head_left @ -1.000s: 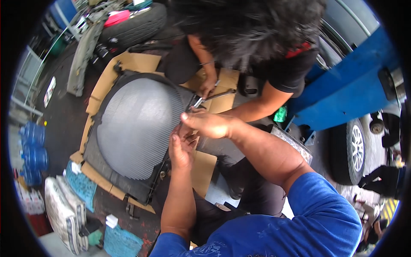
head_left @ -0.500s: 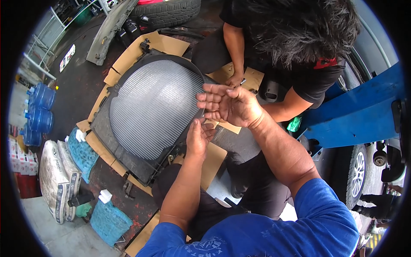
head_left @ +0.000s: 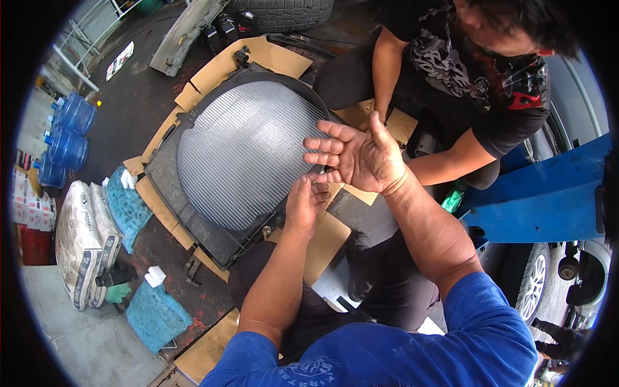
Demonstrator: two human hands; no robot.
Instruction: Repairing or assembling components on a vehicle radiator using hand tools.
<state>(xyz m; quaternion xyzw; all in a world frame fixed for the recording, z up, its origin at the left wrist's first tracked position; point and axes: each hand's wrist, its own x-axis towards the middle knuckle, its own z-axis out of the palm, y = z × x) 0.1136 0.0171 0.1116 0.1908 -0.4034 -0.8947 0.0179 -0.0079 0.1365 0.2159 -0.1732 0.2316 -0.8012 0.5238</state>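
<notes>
My right hand (head_left: pixel 367 158) is held palm up with its fingers spread and the thumb raised, and nothing lies in it. Just below and to its left is my left hand (head_left: pixel 304 206), fingers loosely bent and apart, its tips close to or touching the right little finger. No object shows in it. Under and beyond both hands lies a car radiator (head_left: pixel 248 155), its ribbed grey core showing through the round opening of a black fan shroud (head_left: pixel 184 206). Neither hand appears to grip it.
Flattened cardboard (head_left: pixel 271 55) lies under the radiator. A co-worker (head_left: pixel 445 84) in black crouches at the far right, arms lowered. A blue steel beam (head_left: pixel 541 197) is at right. Blue water bottles (head_left: pixel 68 148), white sacks (head_left: pixel 80 245) and blue pads (head_left: pixel 155 316) stand or lie at left.
The view has shifted, so the radiator sits farther right in it. My right thumb has lifted away from the fingers. The co-worker's head has risen and moved right.
</notes>
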